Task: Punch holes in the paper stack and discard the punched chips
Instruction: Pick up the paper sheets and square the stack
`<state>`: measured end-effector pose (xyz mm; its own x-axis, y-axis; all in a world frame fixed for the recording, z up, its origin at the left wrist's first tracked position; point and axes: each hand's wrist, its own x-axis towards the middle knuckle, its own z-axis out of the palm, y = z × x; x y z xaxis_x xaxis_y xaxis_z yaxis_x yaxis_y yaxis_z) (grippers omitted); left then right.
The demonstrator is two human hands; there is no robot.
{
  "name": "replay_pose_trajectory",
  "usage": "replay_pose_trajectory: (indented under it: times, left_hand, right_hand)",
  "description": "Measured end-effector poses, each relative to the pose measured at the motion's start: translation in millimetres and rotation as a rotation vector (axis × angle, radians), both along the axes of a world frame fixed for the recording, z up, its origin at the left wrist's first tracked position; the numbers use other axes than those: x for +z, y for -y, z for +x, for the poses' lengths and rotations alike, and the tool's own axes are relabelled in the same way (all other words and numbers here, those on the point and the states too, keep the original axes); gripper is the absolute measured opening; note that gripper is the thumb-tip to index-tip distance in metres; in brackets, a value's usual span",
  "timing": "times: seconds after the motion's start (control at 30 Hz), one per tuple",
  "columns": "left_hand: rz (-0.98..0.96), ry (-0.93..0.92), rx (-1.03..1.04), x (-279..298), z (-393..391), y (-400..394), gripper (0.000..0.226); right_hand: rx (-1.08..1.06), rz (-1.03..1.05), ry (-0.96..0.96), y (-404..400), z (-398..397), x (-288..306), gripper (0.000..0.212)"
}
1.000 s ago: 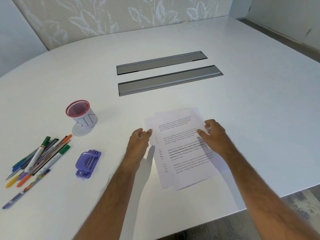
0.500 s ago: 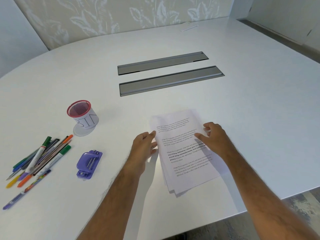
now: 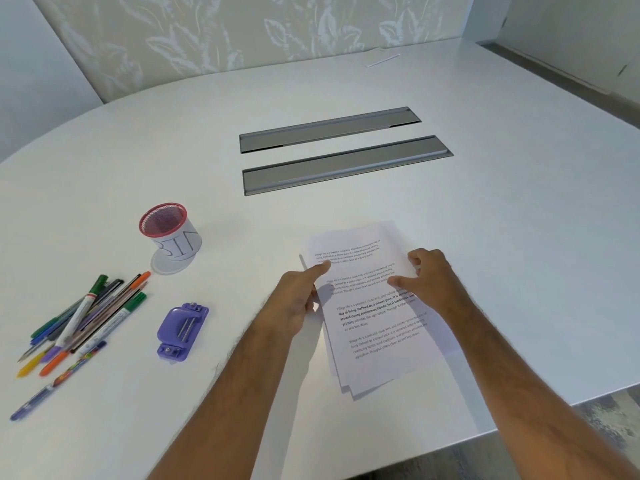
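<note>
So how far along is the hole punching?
Barely begun. Both hands, left hand and right hand, are on the printed paper stack, whose sheets lie slightly fanned. The purple hole punch lies untouched. Punching, then emptying chips into the cup marked BIN, remains.

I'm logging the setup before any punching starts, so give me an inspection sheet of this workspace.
Surface: white table, with two grey slot covers set into it.
Job's things: paper stack, sheets fanned out unevenly; purple hole punch apart, to its left, untouched; red-rimmed cup marked BIN farther back.
Clutter: pile of pens and markers at the left; small white strip at the far edge.
Grips: left hand touches the stack's left edge; right hand rests on top, fingers curled.
Cables: nothing seen.
Surroundings: leaf-patterned wall behind; floor at the right.
</note>
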<state>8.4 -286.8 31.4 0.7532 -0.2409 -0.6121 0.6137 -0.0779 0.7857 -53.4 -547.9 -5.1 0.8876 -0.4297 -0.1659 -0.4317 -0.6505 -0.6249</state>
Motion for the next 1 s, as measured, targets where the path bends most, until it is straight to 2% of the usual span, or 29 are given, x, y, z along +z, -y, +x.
replay_pose_trajectory:
  times: [0.2,0.37,0.47,0.57,0.8,0.9,0.93,1.0]
  left_hand:
    - [0.044,0.037,0.026,-5.9,1.4,-8.1,0.041]
    - [-0.095,-0.005,-0.018,-5.1,-2.4,-11.7,0.020]
    - [-0.143,-0.056,-0.046,-7.6,-3.6,-7.8,0.023]
    - [-0.103,-0.075,-0.049,-8.5,-3.3,-1.3,0.025]
    - [-0.158,0.008,-0.144,1.0,-8.2,12.0,0.019]
    - [-0.221,0.051,-0.020,-2.0,-9.0,14.3,0.037]
    - [-0.197,0.074,0.058,-4.0,-8.4,14.2,0.045]
    - [-0.070,0.190,0.170,-7.6,-8.6,12.9,0.049]
  right_hand:
    - [-0.019,0.022,-0.018,1.8,3.8,-4.3,0.078]
    - [-0.009,0.035,-0.015,0.9,8.5,-5.4,0.077]
    - [-0.001,0.024,-0.014,0.3,10.9,-4.5,0.079]
    - [-0.003,0.041,-0.009,-0.8,10.9,-4.0,0.081]
    - [-0.006,0.051,-0.004,-4.8,8.5,-2.4,0.079]
    - [-0.012,0.060,-0.005,-6.1,7.0,-1.2,0.078]
    - [-0.012,0.056,-0.004,-6.8,6.7,-0.5,0.077]
    - [-0.005,0.042,-0.001,-7.6,5.6,0.5,0.075]
